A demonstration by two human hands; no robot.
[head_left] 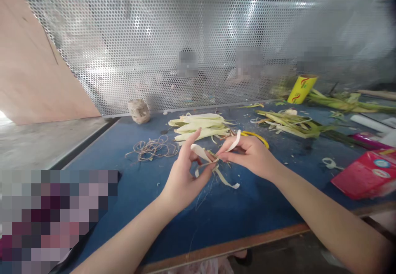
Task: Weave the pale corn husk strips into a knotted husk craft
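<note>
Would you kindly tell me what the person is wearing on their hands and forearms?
Nothing is worn. The left hand and right hand have no gloves; the left forearm and right forearm show no sleeves, watch or bracelet.

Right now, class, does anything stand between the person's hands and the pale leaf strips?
Nothing visible does. The left hand and the right hand both pinch the pale leaf strips already, above the blue table; the leaf pile and twine lie behind, apart.
</note>
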